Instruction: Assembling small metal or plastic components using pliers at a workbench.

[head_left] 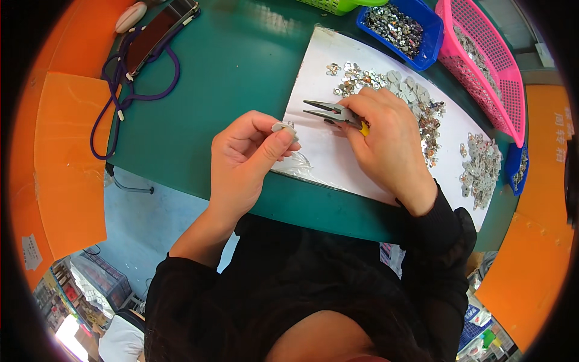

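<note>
My left hand (244, 160) pinches a small grey metal tag with a tiny ring (283, 127) between thumb and forefinger, just off the left edge of a white sheet (319, 72). Over that sheet my right hand (386, 142) grips needle-nose pliers (329, 110) with yellow handles. Their jaws are slightly apart and point left toward the tag, a short gap away. Behind the right hand lies a scatter of small metal rings and tags (386, 81) on the sheet.
The green table (235, 66) carries a blue tray of metal bits (401, 27), a pink basket (482, 60), a pile of grey tags (481, 169) at right, and a dark phone with a purple cord (151, 42) at far left. Orange panels flank the table.
</note>
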`<state>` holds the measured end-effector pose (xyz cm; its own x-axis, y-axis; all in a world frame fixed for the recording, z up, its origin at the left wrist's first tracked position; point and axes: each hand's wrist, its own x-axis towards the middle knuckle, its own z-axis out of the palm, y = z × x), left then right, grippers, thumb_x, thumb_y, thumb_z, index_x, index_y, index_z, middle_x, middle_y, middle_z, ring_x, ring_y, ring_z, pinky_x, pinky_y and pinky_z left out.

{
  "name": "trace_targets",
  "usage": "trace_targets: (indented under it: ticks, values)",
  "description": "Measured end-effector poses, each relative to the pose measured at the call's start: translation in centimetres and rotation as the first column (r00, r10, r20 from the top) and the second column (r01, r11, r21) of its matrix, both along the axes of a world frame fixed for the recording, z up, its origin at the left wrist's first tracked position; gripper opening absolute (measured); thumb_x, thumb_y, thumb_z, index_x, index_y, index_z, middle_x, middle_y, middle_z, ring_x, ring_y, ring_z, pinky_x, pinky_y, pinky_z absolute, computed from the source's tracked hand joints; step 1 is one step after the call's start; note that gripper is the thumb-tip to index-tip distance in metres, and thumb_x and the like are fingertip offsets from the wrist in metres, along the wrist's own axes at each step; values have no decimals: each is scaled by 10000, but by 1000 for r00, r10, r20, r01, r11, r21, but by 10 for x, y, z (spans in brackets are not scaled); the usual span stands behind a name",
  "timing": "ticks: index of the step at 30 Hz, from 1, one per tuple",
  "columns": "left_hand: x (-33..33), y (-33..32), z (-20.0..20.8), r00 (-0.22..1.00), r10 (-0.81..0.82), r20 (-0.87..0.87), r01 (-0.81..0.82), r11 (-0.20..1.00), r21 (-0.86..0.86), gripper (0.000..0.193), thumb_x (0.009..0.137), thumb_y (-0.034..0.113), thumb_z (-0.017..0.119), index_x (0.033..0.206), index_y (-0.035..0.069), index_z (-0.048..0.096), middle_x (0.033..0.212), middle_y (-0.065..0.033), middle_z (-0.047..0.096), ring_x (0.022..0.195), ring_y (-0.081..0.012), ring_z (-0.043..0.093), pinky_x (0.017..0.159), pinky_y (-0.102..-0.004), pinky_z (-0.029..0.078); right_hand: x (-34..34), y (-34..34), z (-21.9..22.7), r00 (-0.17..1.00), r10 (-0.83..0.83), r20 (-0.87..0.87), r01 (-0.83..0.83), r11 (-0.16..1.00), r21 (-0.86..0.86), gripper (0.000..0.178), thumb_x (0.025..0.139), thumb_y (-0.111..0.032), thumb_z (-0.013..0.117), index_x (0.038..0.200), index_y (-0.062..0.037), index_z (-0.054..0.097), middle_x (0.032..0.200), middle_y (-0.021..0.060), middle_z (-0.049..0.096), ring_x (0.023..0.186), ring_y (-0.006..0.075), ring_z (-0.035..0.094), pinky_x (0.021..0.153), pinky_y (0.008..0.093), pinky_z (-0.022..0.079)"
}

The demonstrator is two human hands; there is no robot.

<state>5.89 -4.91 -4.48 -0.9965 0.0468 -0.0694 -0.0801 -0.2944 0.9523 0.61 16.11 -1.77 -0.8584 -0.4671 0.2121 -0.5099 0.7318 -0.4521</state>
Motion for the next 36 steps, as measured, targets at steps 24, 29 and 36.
trace_targets:
  ticks: [24,29,36]
  values:
    - [6,35,11,970,-242,33,207,885,417,106,964,53,633,1053,-4,645,1167,-142,685,1046,-177,656,951,-332,516,35,8,34,982,-120,-145,97,983,-154,226,707,29,728,913,-34,659,780,98,585,751,280,556,671,334,429]
    - [4,47,16,916,-380,131,173,667,725,146,1024,153,553,1078,38,625,1120,-134,696,1046,-224,673,981,-361,517,39,14,32,936,-103,-335,61,989,-135,260,662,37,741,891,-72,683,781,78,595,756,286,555,670,343,432]
    - [5,55,12,891,-413,187,184,707,683,151,1027,155,549,1069,35,630,1061,-112,699,1013,-217,679,945,-352,524,42,30,39,806,40,591,397,705,-588,126,897,-135,692,902,-21,640,818,29,654,775,102,581,717,257,456]
